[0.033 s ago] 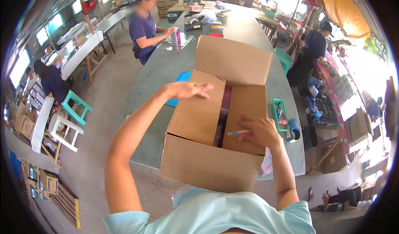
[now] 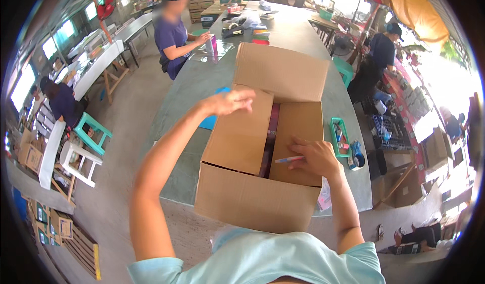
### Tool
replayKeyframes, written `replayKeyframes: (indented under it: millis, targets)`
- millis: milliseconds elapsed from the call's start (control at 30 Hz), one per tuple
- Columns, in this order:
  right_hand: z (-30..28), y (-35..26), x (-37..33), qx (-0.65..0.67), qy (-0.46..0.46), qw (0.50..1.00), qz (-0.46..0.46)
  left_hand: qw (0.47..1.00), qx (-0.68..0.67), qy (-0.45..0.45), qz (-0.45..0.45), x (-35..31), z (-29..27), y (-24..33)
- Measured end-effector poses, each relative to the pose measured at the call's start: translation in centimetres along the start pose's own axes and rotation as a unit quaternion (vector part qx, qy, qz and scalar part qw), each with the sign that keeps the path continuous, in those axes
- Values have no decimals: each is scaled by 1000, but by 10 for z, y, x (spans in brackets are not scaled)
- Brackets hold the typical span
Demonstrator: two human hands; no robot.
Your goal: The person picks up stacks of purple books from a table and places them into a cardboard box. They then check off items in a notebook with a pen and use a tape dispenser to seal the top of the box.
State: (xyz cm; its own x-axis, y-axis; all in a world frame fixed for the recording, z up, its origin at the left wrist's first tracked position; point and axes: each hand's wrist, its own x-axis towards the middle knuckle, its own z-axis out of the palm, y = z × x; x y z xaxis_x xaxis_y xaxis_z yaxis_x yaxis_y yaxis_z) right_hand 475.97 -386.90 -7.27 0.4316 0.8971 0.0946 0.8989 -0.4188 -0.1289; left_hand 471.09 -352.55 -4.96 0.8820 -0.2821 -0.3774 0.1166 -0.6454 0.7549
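A large brown cardboard box [image 2: 257, 203] stands in front of me. Its two side flaps are folded inward, while the far flap stands up and the near flap hangs outward. Between the side flaps a gap shows something dark maroon [image 2: 273, 125] inside. My left hand [image 2: 230, 104] is over the far part of the left flap [image 2: 240, 137], fingers stretched out and nothing in them; whether it touches the cardboard is hard to tell. On the right flap [image 2: 298, 125] rests my right hand [image 2: 314, 158], with a slim pen [image 2: 289, 160] held between its fingers.
Right of the box are a green basket [image 2: 341, 137] of small items and a tape roll [image 2: 357, 159] on the grey table [image 2: 177, 152]. Something blue [image 2: 208, 122] lies to the left. A co-worker [image 2: 174, 36] handles a purple package [image 2: 212, 45] across the table's left edge.
My left hand has shifted slightly left and up over the flap, its fingers drawn a little closer together. The right hand and pen stay nearly in place.
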Motion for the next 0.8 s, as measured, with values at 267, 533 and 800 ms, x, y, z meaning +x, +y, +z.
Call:
replayKeyframes:
  millis: [267,533,800]
  targets:
    - [4,5,-3,85,99,991,-23,864,-49,498,-58,92,-37,-104]
    - [97,215,-121,185,275,815,475,950,-100,182,232,5,40,-38]
    - [204,319,-77,63,242,880,403,908,245,334,60,-6,84,-4]
